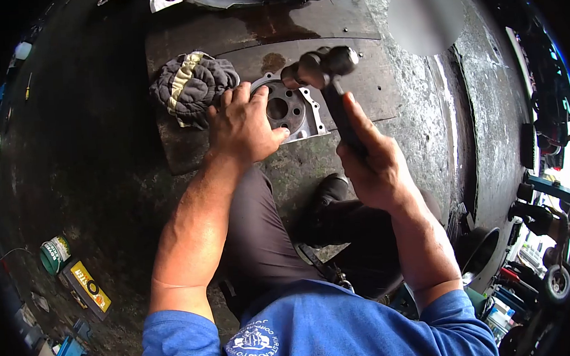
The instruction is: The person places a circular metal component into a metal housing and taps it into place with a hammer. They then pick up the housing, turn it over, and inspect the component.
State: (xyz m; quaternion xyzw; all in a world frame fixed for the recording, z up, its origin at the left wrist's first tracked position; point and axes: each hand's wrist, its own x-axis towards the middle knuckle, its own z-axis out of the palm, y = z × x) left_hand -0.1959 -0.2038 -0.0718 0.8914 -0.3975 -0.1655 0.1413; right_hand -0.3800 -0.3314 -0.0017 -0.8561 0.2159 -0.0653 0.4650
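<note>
The left hand (pixel 243 125) lies flat on the metal cover plate (pixel 292 110), fingers spread, pinning it to the floor mat (pixel 358 90); the right hand (pixel 378 166), fingers clamped round the hammer (pixel 324 69), holds its head just over the plate; a rag (pixel 193 86) lies beside.

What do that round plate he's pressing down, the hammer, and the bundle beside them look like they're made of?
The plate looks like cast metal, probably aluminium: pale grey, dull, with bolt holes and a large round bore. The hammer head seems to be dark steel with a slight sheen; its handle looks black, possibly rubber-covered. The bundle is soft cloth, grey with a pale stripe, creased and folded. The left hand holds the plate; the right hand grips the hammer.
</note>
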